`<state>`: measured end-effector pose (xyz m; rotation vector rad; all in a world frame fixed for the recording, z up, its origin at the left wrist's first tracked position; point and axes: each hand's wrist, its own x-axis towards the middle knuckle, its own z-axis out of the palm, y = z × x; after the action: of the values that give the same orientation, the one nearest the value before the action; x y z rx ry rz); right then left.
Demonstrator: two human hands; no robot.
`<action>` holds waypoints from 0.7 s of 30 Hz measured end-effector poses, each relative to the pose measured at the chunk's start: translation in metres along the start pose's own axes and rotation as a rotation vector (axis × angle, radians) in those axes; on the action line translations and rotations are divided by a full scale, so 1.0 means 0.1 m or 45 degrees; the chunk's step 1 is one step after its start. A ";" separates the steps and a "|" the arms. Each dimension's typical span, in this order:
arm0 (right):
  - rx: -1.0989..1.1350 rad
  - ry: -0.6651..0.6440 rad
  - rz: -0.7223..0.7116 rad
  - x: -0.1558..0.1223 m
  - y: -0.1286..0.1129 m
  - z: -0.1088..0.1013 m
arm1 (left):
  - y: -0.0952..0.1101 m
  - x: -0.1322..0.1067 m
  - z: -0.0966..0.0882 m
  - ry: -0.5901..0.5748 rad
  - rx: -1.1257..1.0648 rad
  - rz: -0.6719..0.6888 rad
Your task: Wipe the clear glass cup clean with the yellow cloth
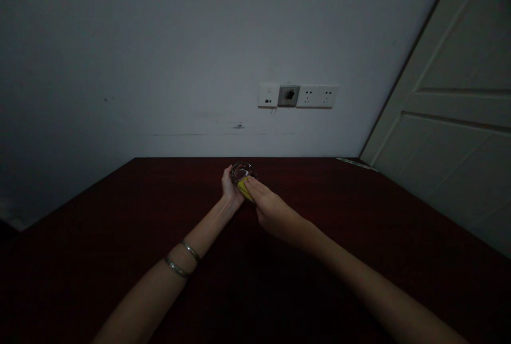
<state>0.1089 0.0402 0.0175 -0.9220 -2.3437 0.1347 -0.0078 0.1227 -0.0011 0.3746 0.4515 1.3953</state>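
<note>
A clear glass dish [241, 171] is near the far edge of the dark red worktop [120, 216], roughly midway across it. Its round mouth tips upward and towards the wearer; the outline is close to circular, so no long axis stands out. The wall of the dish is see-through, with bright glints and dark bands along the rim. Whether its base touches the worktop is hidden.

The left hand [228, 184] is clasped around the left side of the dish, thumb side up. The right hand [268, 203] is closed over a yellow cloth [245, 189], its fingers stretched out flat and pressing the cloth against the near right part of the rim. The cloth looks soft and folded, longer than wide, its length slanting from the upper left down to the lower right; its exact weave is too dim to tell.

Two silvery metal bangles [176, 268] ring the left forearm. The worktop is smooth, with a faint sheen. Behind it rises a matt, pale wall [179, 51] with scuffs and a row of square plastic sockets [318, 97], beside a grey plate [282, 100] bearing a dark plug. A panelled, pale door [451, 83] slants along the right.
</note>
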 end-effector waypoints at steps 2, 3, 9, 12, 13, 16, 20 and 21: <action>0.103 0.041 0.061 0.01 0.04 -0.08 | 0.00 0.00 0.00 -0.009 -0.026 -0.017; 0.155 0.055 0.096 0.02 0.08 -0.14 | 0.00 0.01 -0.01 -0.007 -0.042 -0.027; 0.424 0.277 0.360 0.05 0.42 -0.39 | 0.01 0.03 -0.06 0.052 0.011 -0.127; 0.523 0.429 0.506 0.07 0.60 -0.37 | 0.00 0.05 -0.06 0.055 0.060 -0.157; 0.563 0.461 0.546 0.07 0.65 -0.35 | 0.00 0.05 -0.05 0.043 0.062 -0.150; 0.680 0.524 0.648 0.08 0.74 -0.24 | 0.00 0.04 0.01 -0.011 0.064 -0.135; 0.854 0.476 0.658 0.09 0.72 -0.06 | 0.02 -0.01 0.10 -0.033 0.044 -0.125; 0.888 0.482 0.672 0.09 0.69 -0.01 | 0.02 -0.02 0.11 -0.024 0.025 -0.114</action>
<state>0.1446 0.0978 0.0026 -1.0506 -1.4889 0.8482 -0.0040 0.1211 0.0096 0.3788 0.4615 1.3000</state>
